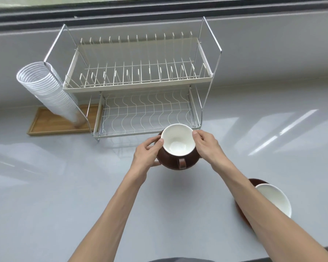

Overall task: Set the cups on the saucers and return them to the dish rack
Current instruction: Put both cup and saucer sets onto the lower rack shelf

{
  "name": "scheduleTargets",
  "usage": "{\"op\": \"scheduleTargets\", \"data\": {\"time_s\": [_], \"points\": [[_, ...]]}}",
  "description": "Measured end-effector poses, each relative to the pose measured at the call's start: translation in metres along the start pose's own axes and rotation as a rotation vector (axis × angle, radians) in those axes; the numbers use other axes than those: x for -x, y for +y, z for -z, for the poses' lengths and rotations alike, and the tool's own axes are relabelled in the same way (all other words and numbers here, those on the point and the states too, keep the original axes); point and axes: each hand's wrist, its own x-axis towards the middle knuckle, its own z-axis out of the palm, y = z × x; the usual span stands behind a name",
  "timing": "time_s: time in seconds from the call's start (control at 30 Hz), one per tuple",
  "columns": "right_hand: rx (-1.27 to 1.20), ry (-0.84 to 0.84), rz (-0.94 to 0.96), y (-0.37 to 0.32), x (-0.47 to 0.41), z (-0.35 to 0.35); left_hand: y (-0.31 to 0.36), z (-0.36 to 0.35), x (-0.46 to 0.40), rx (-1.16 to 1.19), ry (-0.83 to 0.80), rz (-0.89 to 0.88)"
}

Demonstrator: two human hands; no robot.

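Note:
A brown cup with a white inside [178, 140] stands on a brown saucer [170, 164], its handle turned toward me. Both are lifted above the grey counter, just in front of the lower tier of the white wire dish rack [140, 84]. My left hand [147, 154] grips the saucer's left edge, thumb against the cup's rim. My right hand [206, 144] holds the right side, fingers on the rim and saucer. A second brown cup with a white inside [275, 198] sits on its saucer [240, 212] at the lower right, partly hidden by my right forearm.
A tall leaning stack of clear plastic cups [47, 91] stands on a wooden tray [51, 127] left of the rack. Both rack tiers hold nothing. A window sill runs along the back behind the rack.

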Motion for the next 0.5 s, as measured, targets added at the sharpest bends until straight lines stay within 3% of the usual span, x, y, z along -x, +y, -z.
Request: {"op": "scheduleTargets", "data": {"time_s": [0.5], "points": [[0.048, 0.003, 0.024, -0.05, -0.112, -0.014, 0.061, 0.005, -0.093, 0.036, 0.057, -0.002]]}}
